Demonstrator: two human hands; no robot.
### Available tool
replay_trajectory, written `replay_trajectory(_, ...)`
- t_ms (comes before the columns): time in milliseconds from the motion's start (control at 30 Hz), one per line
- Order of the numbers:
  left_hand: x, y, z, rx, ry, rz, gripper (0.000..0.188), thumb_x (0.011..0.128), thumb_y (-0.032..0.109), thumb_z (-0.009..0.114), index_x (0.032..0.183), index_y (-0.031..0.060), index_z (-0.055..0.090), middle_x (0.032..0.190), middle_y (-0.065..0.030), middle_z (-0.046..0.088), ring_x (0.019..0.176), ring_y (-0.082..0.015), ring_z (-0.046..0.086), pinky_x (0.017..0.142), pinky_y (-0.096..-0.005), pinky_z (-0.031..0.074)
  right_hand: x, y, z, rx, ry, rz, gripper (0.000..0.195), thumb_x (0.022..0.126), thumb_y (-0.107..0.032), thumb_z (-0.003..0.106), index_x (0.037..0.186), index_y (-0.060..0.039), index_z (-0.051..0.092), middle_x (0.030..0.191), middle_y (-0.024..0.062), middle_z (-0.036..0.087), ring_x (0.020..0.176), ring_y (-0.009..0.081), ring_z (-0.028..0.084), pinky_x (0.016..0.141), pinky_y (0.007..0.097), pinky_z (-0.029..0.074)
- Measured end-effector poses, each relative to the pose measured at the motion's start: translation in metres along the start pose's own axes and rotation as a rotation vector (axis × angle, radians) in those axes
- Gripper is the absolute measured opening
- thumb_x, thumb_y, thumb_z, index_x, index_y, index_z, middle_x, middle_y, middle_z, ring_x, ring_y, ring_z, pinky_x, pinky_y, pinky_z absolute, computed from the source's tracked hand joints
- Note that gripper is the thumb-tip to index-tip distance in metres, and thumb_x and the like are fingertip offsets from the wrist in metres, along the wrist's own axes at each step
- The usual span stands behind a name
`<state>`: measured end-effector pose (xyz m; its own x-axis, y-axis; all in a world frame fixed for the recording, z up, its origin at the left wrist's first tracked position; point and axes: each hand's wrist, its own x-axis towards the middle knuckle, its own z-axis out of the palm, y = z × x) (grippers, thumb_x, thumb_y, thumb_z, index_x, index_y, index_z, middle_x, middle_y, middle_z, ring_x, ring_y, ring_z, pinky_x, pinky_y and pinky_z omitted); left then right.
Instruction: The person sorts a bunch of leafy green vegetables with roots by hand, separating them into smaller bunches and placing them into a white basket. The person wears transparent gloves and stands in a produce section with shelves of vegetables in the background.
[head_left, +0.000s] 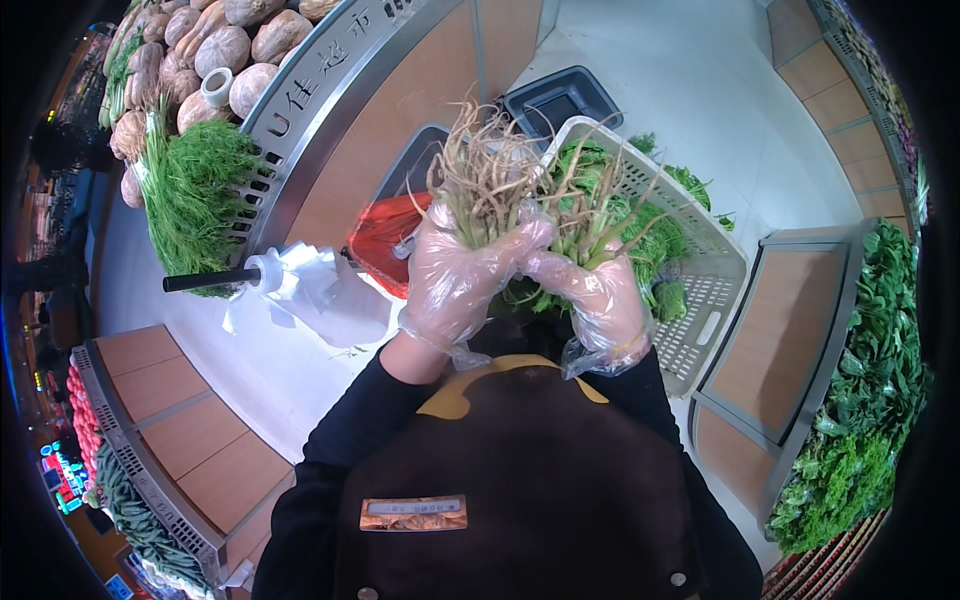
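Observation:
My left hand (457, 274), in a clear plastic glove, grips a bunch of leafy greens by its stems, with pale tangled roots (487, 169) turned away from me. My right hand (600, 292), gloved likewise, holds a smaller rooted bunch (589, 221) beside it. The two hands meet at the thumbs. Leaves of the bunches hang below, mostly hidden by the hands. Under and beyond my right hand stands a white perforated plastic crate (720, 270) holding feathery greens (664, 244) and leafy vegetables.
A red plastic bag (382, 229) lines a grey bin left of my hands. Plastic bags on a roll (300, 281) jut from the counter. Pumpkins (223, 49), a tape roll (217, 86) and dill-like greens (202, 187) lie on the stand. A dark tub (562, 105) sits on the floor.

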<state>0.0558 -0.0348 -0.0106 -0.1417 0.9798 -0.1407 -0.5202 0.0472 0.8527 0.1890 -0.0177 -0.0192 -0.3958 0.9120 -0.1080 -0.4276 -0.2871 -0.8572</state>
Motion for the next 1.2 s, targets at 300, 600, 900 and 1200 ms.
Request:
replay_trajectory(300,-0.001,0.004,-0.008,0.055,-0.058,-0.157,0.035,0.079,0.005,0.071,0.110,0.0018,0.055,0.097,-0.0025,0.060,0.084,-0.0091,0.058,0.071,-0.0229,0.048,-0.006,0.002,-0.016,-0.102,0.106,0.051,0.023,0.087,-0.013,0.059,0.100,0.0059,0.063,0.091,0.0092,0.061,0.082,0.0163,0.056,0.073,0.0292,0.043)
replay_trajectory(600,-0.011,-0.030,-0.003,0.087,-0.181,-0.127,0.068,0.076,0.002,0.073,0.133,0.0004,0.036,0.119,-0.0060,0.054,0.108,-0.0123,0.053,0.093,-0.0279,0.045,-0.002,0.006,-0.017,0.205,0.235,-0.176,0.027,0.093,-0.019,0.053,0.110,0.0027,0.055,0.086,0.0116,0.064,0.090,0.0193,0.059,0.087,0.0336,0.043)
replay_trajectory(900,-0.010,-0.035,-0.002,0.165,-0.221,-0.075,0.068,0.078,0.006,0.074,0.134,0.0003,0.036,0.122,-0.0068,0.053,0.111,-0.0127,0.051,0.096,-0.0288,0.043,-0.004,0.010,-0.026,0.467,0.111,-0.188,0.031,0.096,-0.021,0.049,0.115,0.0030,0.050,0.091,0.0139,0.063,0.098,0.0222,0.058,0.090,0.0385,0.045)
replay_trajectory(1200,-0.007,-0.037,-0.010,0.158,-0.217,-0.199,0.068,0.077,0.008,0.075,0.133,0.0008,0.038,0.119,-0.0061,0.055,0.109,-0.0122,0.053,0.094,-0.0277,0.044,-0.006,0.006,-0.031,0.456,0.185,-0.217,0.038,0.097,-0.025,0.049,0.123,0.0026,0.046,0.089,0.0103,0.061,0.095,0.0207,0.056,0.091,0.0377,0.044)
